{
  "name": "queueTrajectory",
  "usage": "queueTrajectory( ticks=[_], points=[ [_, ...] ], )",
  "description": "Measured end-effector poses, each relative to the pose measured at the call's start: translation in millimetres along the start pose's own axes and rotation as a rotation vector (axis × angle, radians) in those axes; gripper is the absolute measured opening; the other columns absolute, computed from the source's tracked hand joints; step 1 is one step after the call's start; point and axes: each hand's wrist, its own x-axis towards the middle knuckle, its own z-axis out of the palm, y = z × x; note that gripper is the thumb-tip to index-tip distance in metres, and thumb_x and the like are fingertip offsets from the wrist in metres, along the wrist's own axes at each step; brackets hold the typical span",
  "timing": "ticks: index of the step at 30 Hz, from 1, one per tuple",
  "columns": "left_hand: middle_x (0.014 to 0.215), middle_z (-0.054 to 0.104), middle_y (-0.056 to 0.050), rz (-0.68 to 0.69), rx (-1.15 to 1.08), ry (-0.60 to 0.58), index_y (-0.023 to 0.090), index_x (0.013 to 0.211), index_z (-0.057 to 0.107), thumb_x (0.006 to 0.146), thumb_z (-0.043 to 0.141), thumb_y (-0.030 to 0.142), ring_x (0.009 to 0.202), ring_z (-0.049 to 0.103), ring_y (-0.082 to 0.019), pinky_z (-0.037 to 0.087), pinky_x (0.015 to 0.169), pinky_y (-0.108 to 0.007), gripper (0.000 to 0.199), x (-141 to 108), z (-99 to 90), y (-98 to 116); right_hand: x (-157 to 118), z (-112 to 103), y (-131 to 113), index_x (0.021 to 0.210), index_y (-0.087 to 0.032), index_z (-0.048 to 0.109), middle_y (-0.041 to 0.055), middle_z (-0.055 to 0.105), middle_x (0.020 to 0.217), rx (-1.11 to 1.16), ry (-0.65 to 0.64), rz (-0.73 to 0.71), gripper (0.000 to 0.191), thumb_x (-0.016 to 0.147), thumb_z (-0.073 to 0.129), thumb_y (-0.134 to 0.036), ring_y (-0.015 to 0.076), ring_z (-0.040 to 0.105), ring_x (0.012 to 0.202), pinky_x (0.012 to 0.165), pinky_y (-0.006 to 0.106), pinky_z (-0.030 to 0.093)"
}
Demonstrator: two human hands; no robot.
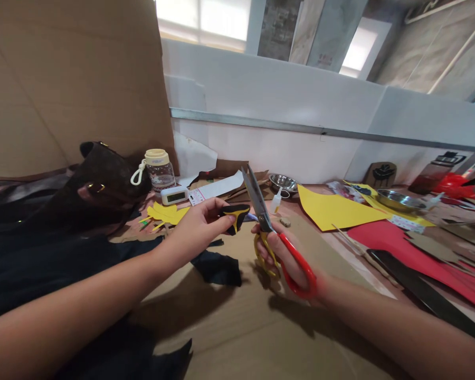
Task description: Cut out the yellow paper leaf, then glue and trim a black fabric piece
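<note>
Between the thumb and fingers of my left hand is a small black and yellow piece, perhaps layered felt or foam. My right hand grips a pair of scissors with one red and one yellow handle. The blades point up and away, slightly apart, just right of the small piece and not clearly touching it. Below my hands a black fabric scrap lies on the brown cardboard. More black fabric spreads under my left forearm.
A dark bag, a lidded bottle and a small white digital display stand at the back left. Further right are a metal bowl, a glue bottle, a yellow sheet and a red sheet. Part of another person's hand shows far right.
</note>
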Motion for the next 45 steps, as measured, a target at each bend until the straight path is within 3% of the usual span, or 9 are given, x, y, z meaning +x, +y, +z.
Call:
queueTrajectory(
  ticks=[6, 12, 23, 26, 29, 33, 37, 41, 45],
  points=[
    [0.085, 0.075, -0.003, -0.071, 0.097, -0.111, 0.018, 0.093, 0.075, 0.078, 0.080, 0.042, 0.078, 0.068, -0.019, 0.053, 0.074, -0.030, 0.029, -9, 2.3, -18, 10, -10, -9, 0.101, -0.025, 0.056, -0.0045, 0.052, 0.072, -0.081, 0.002, 0.020, 0.045, 0.095, 0.066, -0.069, 0.0114, 0.042, 0.054, 0.048, 0.023, 0.035],
    [0.087, 0.075, -0.004, -0.170, 0.104, -0.224, 0.019, 0.098, 0.072, 0.086, 0.071, 0.044, 0.077, 0.070, -0.020, 0.055, 0.069, -0.030, 0.028, -27, 13.3, -29, 13, -12, -18, 0.115, -0.022, 0.057, -0.0034, 0.062, 0.080, -0.187, -0.015, 0.085, 0.048, 0.085, 0.081, -0.051, 0.0121, 0.055, 0.058, 0.052, 0.025, 0.045],
    [0.096, 0.078, -0.005, -0.083, 0.168, -0.337, 0.020, 0.102, 0.077, 0.092, 0.067, 0.030, 0.086, 0.069, -0.021, 0.055, 0.079, -0.032, 0.018, -42, 18.3, -49, -1, 6, -1, 0.104, -0.026, 0.065, -0.0003, 0.067, 0.089, -0.240, -0.099, 0.038, 0.026, 0.081, 0.077, -0.023, 0.0187, 0.066, 0.080, 0.070, 0.030, 0.056],
    [0.105, 0.081, -0.007, -0.066, 0.217, -0.339, 0.022, 0.108, 0.078, 0.095, 0.065, 0.038, 0.094, 0.072, -0.024, 0.057, 0.083, -0.034, 0.024, -32, 5.9, -35, 3, 3, -1, 0.103, -0.027, 0.066, -0.0017, 0.063, 0.084, -0.246, -0.057, 0.014, 0.023, 0.083, 0.077, -0.024, 0.0166, 0.061, 0.072, 0.064, 0.028, 0.053],
    [0.111, 0.080, -0.007, 0.129, 0.574, -0.235, 0.024, 0.115, 0.079, 0.101, 0.058, 0.042, 0.099, 0.072, -0.025, 0.055, 0.089, -0.036, 0.031, -10, -24.6, -24, 9, -2, -5, 0.107, -0.026, 0.064, -0.0026, 0.061, 0.084, -0.232, 0.000, -0.006, 0.027, 0.083, 0.077, -0.022, 0.0147, 0.060, 0.069, 0.061, 0.026, 0.052],
    [0.133, 0.076, -0.007, 0.207, 0.764, -0.400, 0.029, 0.121, 0.081, 0.091, 0.064, 0.023, 0.124, 0.066, -0.028, 0.047, 0.110, -0.039, 0.035, 16, -70.9, -28, 15, -8, -17, 0.115, -0.024, 0.064, -0.0006, 0.063, 0.083, -0.309, 0.042, 0.044, 0.031, 0.086, 0.076, -0.025, 0.0137, 0.059, 0.062, 0.054, 0.026, 0.050],
    [0.117, 0.080, -0.006, 0.146, 0.787, -0.551, 0.032, 0.109, 0.085, 0.081, 0.071, 0.019, 0.108, 0.071, -0.026, 0.052, 0.098, -0.033, 0.034, 22, -86.1, -42, 14, -9, -30, 0.115, -0.023, 0.066, 0.0008, 0.065, 0.081, -0.477, 0.056, 0.062, 0.028, 0.088, 0.074, -0.029, 0.0152, 0.058, 0.059, 0.049, 0.027, 0.047],
    [0.091, 0.078, -0.005, 0.135, 0.799, -0.417, 0.028, 0.084, 0.085, 0.082, 0.071, 0.026, 0.086, 0.069, -0.022, 0.051, 0.087, -0.031, 0.014, 28, -80.5, -49, 13, -6, -38, 0.099, -0.023, 0.067, -0.0001, 0.060, 0.073, -0.536, 0.061, 0.041, 0.014, 0.087, 0.075, -0.024, 0.0161, 0.057, 0.061, 0.051, 0.027, 0.047],
    [0.081, 0.077, -0.004, 0.151, 0.713, -0.271, 0.027, 0.074, 0.081, 0.082, 0.070, 0.031, 0.084, 0.068, -0.024, 0.053, 0.084, -0.032, 0.014, 14, -55.2, -25, 12, -5, -38, 0.103, -0.024, 0.068, -0.0008, 0.060, 0.074, -0.482, 0.070, 0.045, 0.018, 0.087, 0.076, -0.027, 0.0159, 0.056, 0.058, 0.050, 0.028, 0.046]
  ],
)
